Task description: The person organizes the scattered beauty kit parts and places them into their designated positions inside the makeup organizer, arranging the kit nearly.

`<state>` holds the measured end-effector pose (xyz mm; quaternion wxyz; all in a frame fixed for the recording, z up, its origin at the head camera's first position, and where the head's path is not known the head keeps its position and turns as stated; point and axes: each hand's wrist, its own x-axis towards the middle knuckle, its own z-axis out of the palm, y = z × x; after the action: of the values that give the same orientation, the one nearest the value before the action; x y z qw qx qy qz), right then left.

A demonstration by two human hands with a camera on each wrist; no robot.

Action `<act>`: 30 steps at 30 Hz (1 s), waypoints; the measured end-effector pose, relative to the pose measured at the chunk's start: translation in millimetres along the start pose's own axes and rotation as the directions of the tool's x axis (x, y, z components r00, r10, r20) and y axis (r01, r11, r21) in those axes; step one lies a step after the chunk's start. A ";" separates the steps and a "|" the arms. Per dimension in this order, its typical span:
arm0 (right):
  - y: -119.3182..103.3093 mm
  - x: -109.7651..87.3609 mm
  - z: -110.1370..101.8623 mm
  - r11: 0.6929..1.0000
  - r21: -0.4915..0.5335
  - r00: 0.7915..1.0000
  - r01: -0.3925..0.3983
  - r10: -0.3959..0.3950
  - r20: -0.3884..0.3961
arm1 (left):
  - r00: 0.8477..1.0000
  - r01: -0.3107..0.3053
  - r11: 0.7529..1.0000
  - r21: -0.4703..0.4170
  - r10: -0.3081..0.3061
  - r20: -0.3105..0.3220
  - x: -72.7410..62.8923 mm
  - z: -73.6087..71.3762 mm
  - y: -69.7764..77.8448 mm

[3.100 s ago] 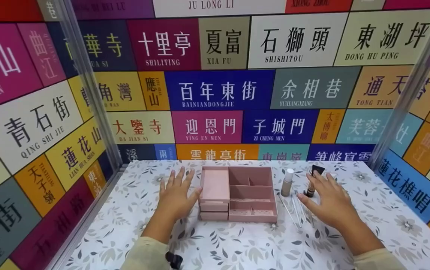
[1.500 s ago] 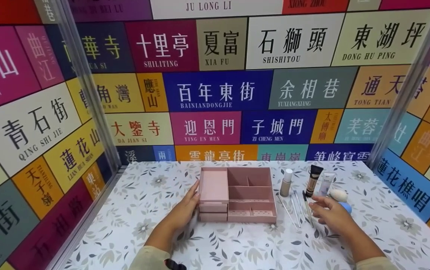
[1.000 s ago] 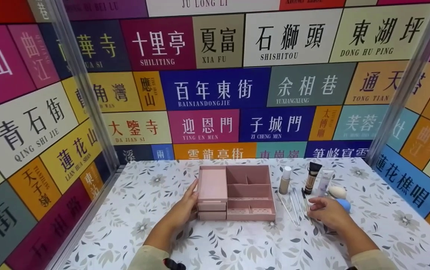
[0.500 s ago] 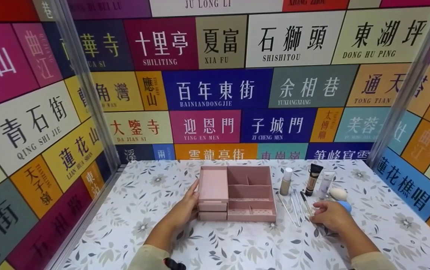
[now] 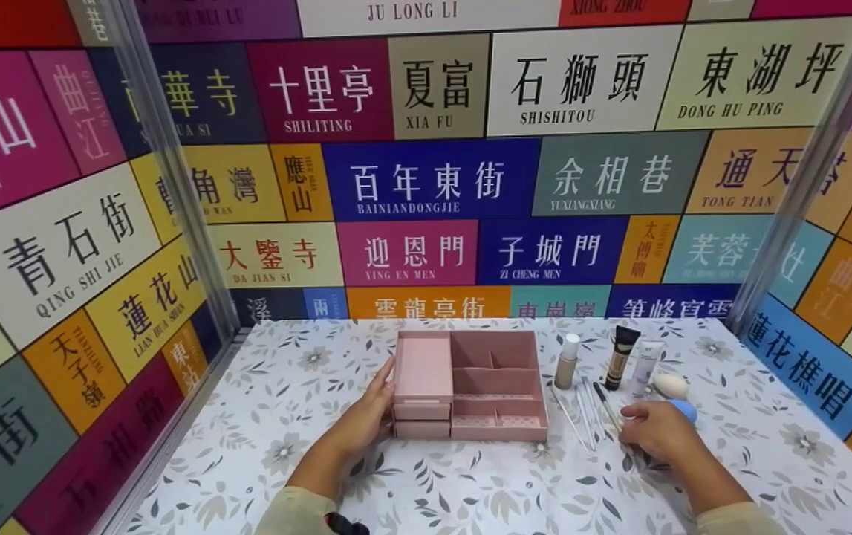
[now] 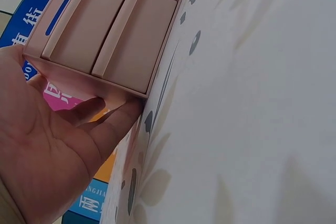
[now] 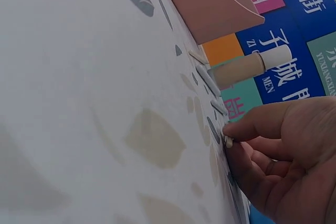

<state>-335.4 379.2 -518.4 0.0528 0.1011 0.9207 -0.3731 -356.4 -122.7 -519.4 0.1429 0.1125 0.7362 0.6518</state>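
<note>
A pink desk organizer (image 5: 426, 364) with open compartments and two small drawers stands on the table. My left hand (image 5: 366, 412) rests against its left side; in the left wrist view the thumb (image 6: 13, 53) is by the upper corner and the fingers touch the side wall. On the right, my right hand (image 5: 656, 429) pinches a slim makeup brush (image 5: 605, 401) with a dark tip, lying close to the tabletop. The right wrist view shows the brush's pale end (image 7: 229, 142) between thumb and index finger. Several thin white sticks (image 5: 573, 416) lie just left of it.
A foundation bottle (image 5: 566, 364) with a white cap stands right of the organizer. Behind the right hand are a black-capped tube (image 5: 620, 360), a white tube (image 5: 645, 368), a cream sponge (image 5: 671, 385) and a blue sponge (image 5: 685, 409). Sign-patterned walls enclose the table.
My left hand has moved from the tabletop onto the organizer's side. My right hand has come down and nearer from over the tubes and taken the makeup brush's near end, shifting it slightly.
</note>
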 end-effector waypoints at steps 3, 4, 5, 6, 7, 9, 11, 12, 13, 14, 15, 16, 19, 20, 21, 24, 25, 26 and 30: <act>-0.2 -2.2 -0.8 0.999 0.038 1.000 0.003 -0.002 -0.009 | 1.000 0.008 1.000 -0.010 -0.008 0.004 0.0 -0.5 -0.8; -0.7 -3.5 -1.3 0.999 0.053 1.000 0.006 -0.005 -0.014 | 1.000 0.012 1.000 -0.014 -0.012 0.005 -0.2 -0.5 -0.6; -1.6 -5.0 -2.2 0.998 0.064 1.000 0.014 -0.013 -0.019 | 1.000 0.014 1.000 -0.019 -0.014 0.008 -0.5 -0.7 -0.2; -2.9 -6.7 -2.9 0.997 0.080 1.000 0.016 -0.014 -0.024 | 1.000 0.015 1.000 -0.018 -0.015 0.009 -1.1 -0.5 0.4; -4.5 -8.5 -3.8 0.995 0.095 1.000 0.019 -0.016 -0.026 | 1.000 0.019 1.000 -0.017 -0.019 0.007 -1.4 -0.4 1.1; -8.7 -11.9 -4.9 0.988 0.155 1.000 0.004 -0.001 -0.019 | 1.000 0.027 1.000 -0.012 -0.027 0.006 -2.1 -0.6 2.5; -12.9 -14.6 -5.2 0.978 0.209 1.000 0.005 -0.003 -0.012 | 1.000 0.030 1.000 -0.003 -0.030 0.003 -2.3 -0.9 3.4; -15.3 -15.8 -4.9 0.970 0.245 1.000 0.001 0.001 -0.008 | 1.000 0.031 1.000 0.001 -0.031 0.002 -2.4 -1.1 3.7; -17.9 -17.1 -4.5 0.961 0.275 1.000 -0.002 0.003 -0.003 | 0.999 0.033 0.999 -0.002 -0.033 0.003 -2.2 -1.2 3.7; -20.7 -18.4 -3.9 0.952 0.306 1.000 -0.004 0.004 0.000 | 0.999 0.033 0.999 -0.003 -0.033 0.004 -2.2 -1.3 3.8; -23.3 -19.6 -3.1 0.945 0.328 1.000 0.001 -0.001 -0.002 | 0.999 0.035 0.999 -0.004 -0.035 0.004 -2.3 -1.3 4.0; -25.9 -20.7 -2.2 0.938 0.347 1.000 0.012 -0.011 -0.005 | 0.999 0.036 0.999 -0.003 -0.036 0.003 -2.5 -1.3 3.9; -34.4 -24.1 0.3 0.913 0.407 1.000 0.025 -0.022 -0.013 | 0.999 0.046 0.999 -0.005 -0.046 -0.001 -2.7 -1.3 3.5; -37.1 -25.1 0.8 0.906 0.421 0.999 0.035 -0.032 -0.014 | 0.999 0.047 0.999 -0.007 -0.047 -0.002 -2.8 -1.3 3.3; -39.8 -26.1 1.4 0.898 0.438 0.999 0.043 -0.042 -0.012 | 0.999 0.044 0.999 -0.014 -0.044 0.003 -2.7 -1.4 2.9; -47.1 -30.2 3.3 0.880 0.470 0.998 0.061 -0.066 -0.006 | 1.000 0.024 0.999 -0.026 -0.024 0.017 -2.4 -1.5 1.2; -49.3 -31.5 3.6 0.877 0.476 0.997 0.070 -0.079 0.000 | 1.000 0.023 0.999 -0.030 -0.022 0.017 -2.3 -1.5 0.8; -51.6 -32.7 4.1 0.871 0.486 0.996 0.077 -0.091 0.007 | 1.000 0.019 0.999 -0.034 -0.018 0.019 -2.1 -1.6 0.2; -61.0 -38.9 7.1 0.848 0.524 0.992 0.084 -0.121 0.037 | 1.000 0.028 0.999 -0.033 -0.028 0.010 -1.2 -2.1 -1.8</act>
<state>-311.1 325.7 -475.5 0.0348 0.0496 0.7869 -0.6141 -356.0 -125.3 -520.9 0.1574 0.1030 0.7263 0.6611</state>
